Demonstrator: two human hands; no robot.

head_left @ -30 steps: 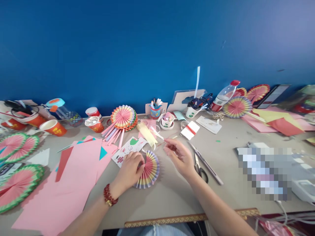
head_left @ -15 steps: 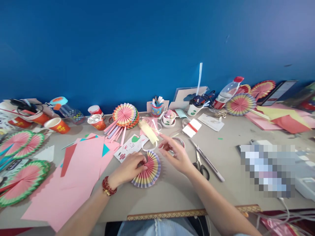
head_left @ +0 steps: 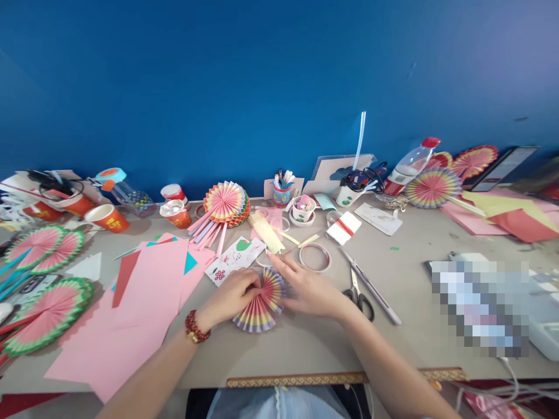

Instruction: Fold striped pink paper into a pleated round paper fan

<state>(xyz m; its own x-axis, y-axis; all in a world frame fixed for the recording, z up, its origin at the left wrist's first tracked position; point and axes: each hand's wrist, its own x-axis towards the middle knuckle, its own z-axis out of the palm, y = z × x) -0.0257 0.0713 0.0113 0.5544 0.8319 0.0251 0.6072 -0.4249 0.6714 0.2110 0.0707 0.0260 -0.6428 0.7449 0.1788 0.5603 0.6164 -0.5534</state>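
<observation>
A pleated paper fan in pink, yellow and purple lies nearly flat on the table in front of me. My left hand is closed on its centre, thumb and fingers pinching the folds; a bead bracelet is on that wrist. My right hand reaches over the fan's right edge with fingers stretched out, the thumb side touching or very near the pleats. A small white strip shows at its index fingertip. Beyond the hands lie a patterned white card, a pale yellow paper strip and a roll of tape.
Scissors and a long grey pen-like tool lie right of my right arm. Pink paper sheets spread at left. Finished fans, paper cups and a bottle stand along the blue wall. A blurred phone lies right.
My right hand has moved down and left, from above the fan to its right edge. The white strip by its fingertip came along. My left hand stays on the fan.
</observation>
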